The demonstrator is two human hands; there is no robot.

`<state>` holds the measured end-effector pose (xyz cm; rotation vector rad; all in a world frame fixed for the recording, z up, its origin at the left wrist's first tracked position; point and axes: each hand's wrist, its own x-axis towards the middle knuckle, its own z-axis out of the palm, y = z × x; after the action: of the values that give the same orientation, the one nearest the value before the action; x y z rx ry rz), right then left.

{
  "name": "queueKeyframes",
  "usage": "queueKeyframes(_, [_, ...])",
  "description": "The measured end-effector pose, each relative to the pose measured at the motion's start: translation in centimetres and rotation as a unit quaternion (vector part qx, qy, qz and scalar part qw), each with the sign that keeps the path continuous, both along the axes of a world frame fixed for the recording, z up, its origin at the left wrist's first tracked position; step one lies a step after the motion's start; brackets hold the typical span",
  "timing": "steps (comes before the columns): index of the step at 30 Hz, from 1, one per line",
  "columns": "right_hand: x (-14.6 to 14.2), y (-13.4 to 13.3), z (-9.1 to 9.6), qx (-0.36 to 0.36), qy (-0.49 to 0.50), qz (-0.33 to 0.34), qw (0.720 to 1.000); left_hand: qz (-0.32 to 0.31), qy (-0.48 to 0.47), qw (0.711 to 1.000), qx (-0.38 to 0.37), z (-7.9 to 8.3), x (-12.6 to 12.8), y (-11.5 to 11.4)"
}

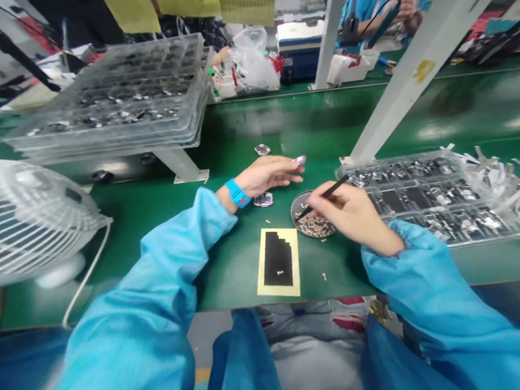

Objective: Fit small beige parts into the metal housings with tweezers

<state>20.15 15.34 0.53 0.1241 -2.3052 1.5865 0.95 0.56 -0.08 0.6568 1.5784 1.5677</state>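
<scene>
My right hand [350, 217] is closed around black tweezers [328, 194], whose tips reach into a round dish [293, 201] of many tiny light and dark pieces. Left of the dish and a little farther off, my left hand [270, 174] hovers above the green bench with its fingers curved together. Something small, shiny and pinkish shows at its fingertips; I cannot make out what it is. Small metal-rimmed parts lie on the bench: one part [263, 150] beyond my left hand, another part [263, 200] just below it. Nearer me lies a yellow card [261, 283] with a black stepped sheet [278, 257] bearing one tiny piece.
A clear compartment tray [425, 205] of parts stands at the right, beside white paper strips [489, 169]. White fan [29, 218] at left; stacked clear trays [113, 135] on the shelf behind. A slanted white post [413, 72] rises beyond my right hand. A co-worker's hands [408, 12] show at the back.
</scene>
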Motion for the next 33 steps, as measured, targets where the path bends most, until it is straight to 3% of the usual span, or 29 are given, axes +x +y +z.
queueKeyframes(2, [-0.1,-1.1,-0.7,0.010,0.000,0.059,0.998,0.000,-0.097,0.995,0.009,0.0,2.3,-4.4])
queueKeyframes(4, [-0.4,-2.0,-1.3,0.054,0.027,0.081,0.995,0.015,-0.126,0.992,0.002,-0.3,3.9,-7.7])
queueKeyframes(7, [-0.7,-2.6,-2.1,0.091,0.032,0.056,0.994,0.007,-0.118,0.993,-0.018,-0.5,5.1,-10.3])
queueKeyframes(14, [-1.0,-2.8,-2.8,0.124,0.020,0.028,0.992,-0.112,0.036,0.989,-0.086,-0.1,6.8,-10.7])
queueKeyframes(19, [-1.0,-2.9,-3.1,0.148,0.023,0.033,0.988,-0.096,0.135,0.975,-0.149,-1.4,8.0,-11.0])
queueKeyframes(33, [-0.9,-3.0,-3.0,0.128,0.005,0.043,0.991,-0.075,0.128,0.981,-0.125,-2.2,8.2,-10.9])
